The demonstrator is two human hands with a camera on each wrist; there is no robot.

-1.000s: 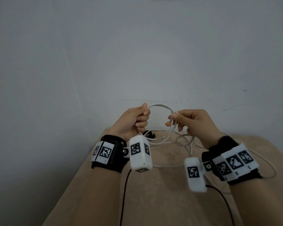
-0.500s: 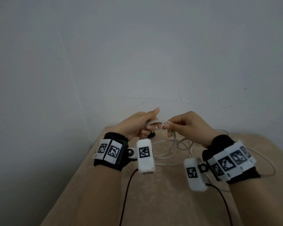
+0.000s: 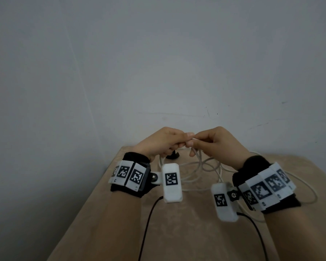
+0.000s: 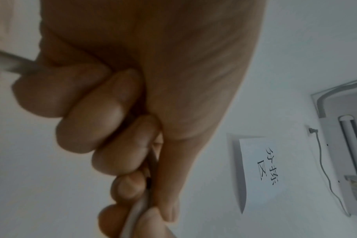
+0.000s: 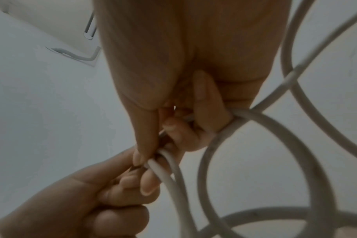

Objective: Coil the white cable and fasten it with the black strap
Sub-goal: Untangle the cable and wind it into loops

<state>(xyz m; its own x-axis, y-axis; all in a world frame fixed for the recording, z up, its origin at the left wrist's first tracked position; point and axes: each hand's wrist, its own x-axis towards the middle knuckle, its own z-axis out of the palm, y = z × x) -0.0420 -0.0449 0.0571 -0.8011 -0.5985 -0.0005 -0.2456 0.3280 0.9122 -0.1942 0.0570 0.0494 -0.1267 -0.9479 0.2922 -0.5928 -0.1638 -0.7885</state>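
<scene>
Both hands pinching white cable [image 3: 199, 162]: left hand [image 3: 164, 144] clamping loops, right hand [image 3: 216, 144] feeding; slack trailing toward 4 o'clock, keep loops equal.

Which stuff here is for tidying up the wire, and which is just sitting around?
For the job:
- white cable, pinched by the left hand and right hand
- black strap, on the table behind the left hand

Just there:
- beige table
- paper sign on the wall
- thin black wires from the wrist cameras
</scene>
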